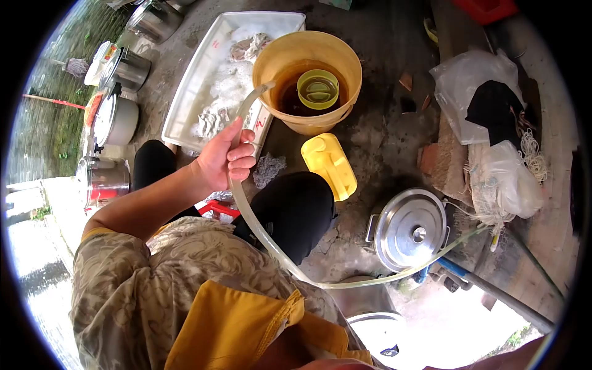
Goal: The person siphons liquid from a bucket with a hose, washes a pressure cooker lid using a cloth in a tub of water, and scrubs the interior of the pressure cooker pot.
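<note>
My left hand (228, 154) is closed around a clear hose (256, 229), near its upper end. The hose's open end lies at the left rim of a big yellowish bucket (268, 61). Dark brownish liquid is in the bucket, with a yellow-green tub (318, 89) inside. Beyond my hand, a white rectangular basin (188, 80) holds suds and wet cloths (213, 121). From my hand the hose curves down past my knee and off to the right. My right hand is outside the view; only part of an arm shows at the bottom right edge.
A yellow plastic container (330, 166) lies below the bucket. A lidded metal pot (410, 231) stands at the right, near plastic bags (502, 176) and a dark pipe (515, 302). Several metal pots (116, 120) line the left side. A grey scrubber (269, 171) lies near my knee.
</note>
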{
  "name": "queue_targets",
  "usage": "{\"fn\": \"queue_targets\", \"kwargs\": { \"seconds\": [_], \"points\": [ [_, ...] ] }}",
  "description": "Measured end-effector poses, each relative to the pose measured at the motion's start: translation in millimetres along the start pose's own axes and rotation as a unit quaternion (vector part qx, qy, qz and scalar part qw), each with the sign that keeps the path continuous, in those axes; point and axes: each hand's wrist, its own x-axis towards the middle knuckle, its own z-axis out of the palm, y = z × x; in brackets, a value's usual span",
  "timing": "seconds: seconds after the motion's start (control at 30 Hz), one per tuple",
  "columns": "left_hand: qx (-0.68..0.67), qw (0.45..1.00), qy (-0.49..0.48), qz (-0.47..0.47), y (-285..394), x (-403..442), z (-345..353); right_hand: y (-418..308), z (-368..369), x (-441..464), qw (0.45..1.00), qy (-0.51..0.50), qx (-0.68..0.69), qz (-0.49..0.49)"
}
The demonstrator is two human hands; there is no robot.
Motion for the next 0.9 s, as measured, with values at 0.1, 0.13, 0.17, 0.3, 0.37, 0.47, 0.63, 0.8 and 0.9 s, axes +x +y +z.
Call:
{"fn": "queue_targets", "kwargs": {
  "seconds": [0.1,0.13,0.17,0.3,0.37,0.47,0.63,0.8,0.9],
  "points": [
    [-0.002,0.999,-0.035,-0.007,3,-8,-13,0,-18,-28,0.999,0.043,-0.006,-0.013],
    [-0.011,0.999,-0.046,-0.012,3,-10,-18,-1,-25,-45,0.997,0.069,-0.003,-0.023],
    [-0.019,0.998,-0.058,-0.017,6,-12,-22,-8,-32,-71,0.994,0.098,0.008,-0.044],
    [-0.027,0.996,-0.084,-0.009,16,-20,-43,-63,-48,-207,0.974,0.118,0.087,-0.172],
    [-0.026,0.994,-0.104,-0.022,20,-20,-56,-117,-49,-302,0.958,0.036,0.141,-0.248],
    [-0.031,0.989,-0.136,-0.040,27,-20,-73,-204,-72,-434,0.911,-0.222,0.176,-0.301],
    [-0.063,0.974,-0.204,-0.079,28,-17,-91,-226,-71,-535,0.795,-0.446,0.289,-0.293],
    [-0.068,0.959,-0.261,-0.086,28,-20,-93,-246,-80,-577,0.790,-0.441,0.271,-0.327],
    [-0.077,0.947,-0.299,-0.092,31,-21,-92,-256,-84,-592,0.803,-0.497,0.225,-0.241]
  ]
}}
